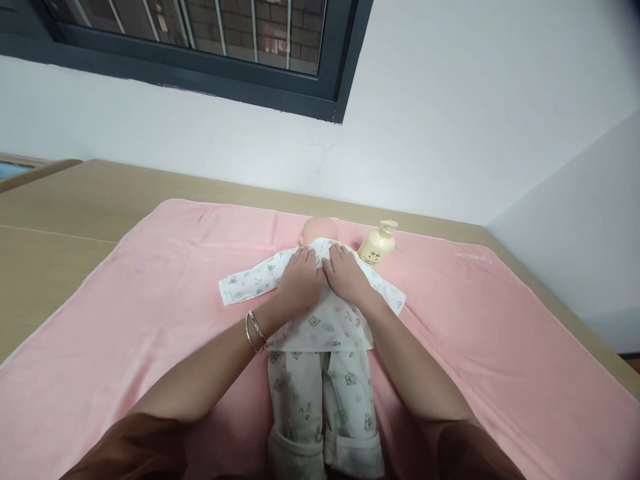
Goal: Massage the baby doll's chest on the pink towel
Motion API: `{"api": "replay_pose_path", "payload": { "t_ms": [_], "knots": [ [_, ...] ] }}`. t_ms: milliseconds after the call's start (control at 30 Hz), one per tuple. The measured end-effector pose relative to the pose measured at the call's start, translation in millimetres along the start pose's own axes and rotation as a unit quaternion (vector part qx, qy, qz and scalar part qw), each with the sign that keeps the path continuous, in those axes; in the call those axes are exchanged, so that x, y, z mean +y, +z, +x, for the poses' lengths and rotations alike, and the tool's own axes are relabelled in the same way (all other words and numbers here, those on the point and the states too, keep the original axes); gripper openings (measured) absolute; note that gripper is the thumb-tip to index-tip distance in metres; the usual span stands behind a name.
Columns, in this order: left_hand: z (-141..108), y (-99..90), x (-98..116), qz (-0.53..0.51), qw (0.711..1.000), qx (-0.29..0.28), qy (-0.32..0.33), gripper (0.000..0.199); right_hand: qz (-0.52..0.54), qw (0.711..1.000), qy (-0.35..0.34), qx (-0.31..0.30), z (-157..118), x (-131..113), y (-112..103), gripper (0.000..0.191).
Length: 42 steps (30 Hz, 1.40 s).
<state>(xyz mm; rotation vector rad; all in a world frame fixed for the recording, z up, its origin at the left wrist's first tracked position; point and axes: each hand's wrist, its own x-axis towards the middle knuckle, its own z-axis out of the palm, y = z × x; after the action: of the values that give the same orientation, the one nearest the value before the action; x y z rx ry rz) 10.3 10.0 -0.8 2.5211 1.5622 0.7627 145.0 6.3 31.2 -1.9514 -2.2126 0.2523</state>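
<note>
A baby doll (320, 230) lies on a pink blanket (200, 347), dressed in a white patterned long-sleeved top (325, 330) and matching trousers (297, 393) with turned-up cuffs. Only the bald crown of its head shows beyond the collar. My left hand (301, 279) rests flat on the left part of the upper top, fingers stretched toward the head. My right hand (349, 275) lies the same way on the right part, its thumb near the left hand. Both palms touch the cloth, and neither hand grips anything. The doll's sleeves spread out to both sides.
A pale yellow pump bottle (379, 245) stands on the blanket, right of the doll's head. Beneath the blanket is a wooden surface (125, 193) that meets a white wall (425, 133). A dark-framed window (330, 100) with bars is set above.
</note>
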Motion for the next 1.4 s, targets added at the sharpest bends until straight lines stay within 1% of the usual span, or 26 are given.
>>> {"api": "replay_pose_path", "payload": {
  "t_ms": [100,167,233,333,467,533,633,700,767,900,933,967,1033,1133,1200,1267,1333,1400],
  "knots": [
    [13.3,-2.7,-13.7,-0.033,0.999,-0.022,-0.023,0.038,-0.014,0.999,-0.017,-0.030,-12.2,-6.7,-1.0,0.061],
    [19.6,-0.7,-21.3,-0.053,0.997,-0.013,-0.047,0.035,-0.009,0.999,-0.026,-0.035,-18.5,-11.1,-2.2,0.061],
    [21.6,4.1,-25.4,-0.061,0.996,0.003,-0.059,0.035,0.008,0.999,-0.023,-0.026,-19.2,-13.6,-1.9,0.060],
    [19.1,12.2,-27.0,-0.048,0.997,0.027,-0.048,0.039,0.031,0.999,-0.015,0.011,-11.6,-13.5,4.2,0.058],
    [15.1,17.2,-27.2,-0.035,0.998,0.047,-0.033,0.041,0.028,0.996,0.004,0.090,-2.2,-11.7,18.4,0.056],
    [14.7,17.3,-27.9,-0.034,0.998,0.044,-0.033,0.042,0.026,0.994,0.002,0.106,-1.5,-11.5,23.9,0.056],
    [15.8,16.9,-29.4,-0.029,0.998,0.042,-0.029,0.043,0.025,0.993,-0.008,0.111,-2.8,-11.9,27.2,0.056],
    [16.3,17.0,-29.2,-0.025,0.998,0.045,-0.023,0.044,0.023,0.994,-0.008,0.109,-3.0,-10.9,25.9,0.056],
    [15.1,17.4,-25.7,-0.018,0.999,0.046,-0.021,0.044,0.027,0.996,-0.014,0.088,-1.3,-6.9,21.7,0.057],
    [4.1,17.0,-7.0,-0.011,0.997,0.061,-0.041,0.046,0.075,0.997,-0.030,0.001,6.8,8.5,8.0,0.060],
    [0.6,16.0,-1.4,-0.013,0.997,0.064,-0.043,0.047,0.087,0.996,-0.030,-0.013,8.6,11.5,5.1,0.059],
    [-2.4,14.7,3.4,-0.017,0.997,0.063,-0.043,0.048,0.092,0.995,-0.027,-0.018,9.6,13.1,2.9,0.058],
    [-4.6,10.5,8.3,-0.026,0.998,0.045,-0.042,0.048,0.077,0.997,-0.018,-0.007,7.6,10.6,0.9,0.055],
    [3.6,2.2,-0.1,-0.044,0.999,0.000,-0.032,0.043,0.015,1.000,-0.006,0.025,-7.2,-4.5,1.3,0.053],
    [13.5,-3.1,-12.9,-0.054,0.998,-0.023,-0.018,0.038,-0.022,0.999,-0.020,0.036,-20.7,-15.4,0.7,0.051],
    [21.2,-6.6,-24.2,-0.058,0.998,-0.036,-0.009,0.034,-0.041,0.998,-0.037,0.037,-29.7,-21.2,-1.5,0.049],
    [22.5,-7.6,-28.0,-0.052,0.998,-0.044,-0.005,0.033,-0.028,0.998,-0.042,0.026,-29.2,-19.7,-4.2,0.047],
    [16.2,-6.2,-22.3,-0.025,0.999,-0.037,0.002,0.035,0.010,0.999,-0.034,0.012,-19.5,-12.5,-5.8,0.047]
  ]
}}
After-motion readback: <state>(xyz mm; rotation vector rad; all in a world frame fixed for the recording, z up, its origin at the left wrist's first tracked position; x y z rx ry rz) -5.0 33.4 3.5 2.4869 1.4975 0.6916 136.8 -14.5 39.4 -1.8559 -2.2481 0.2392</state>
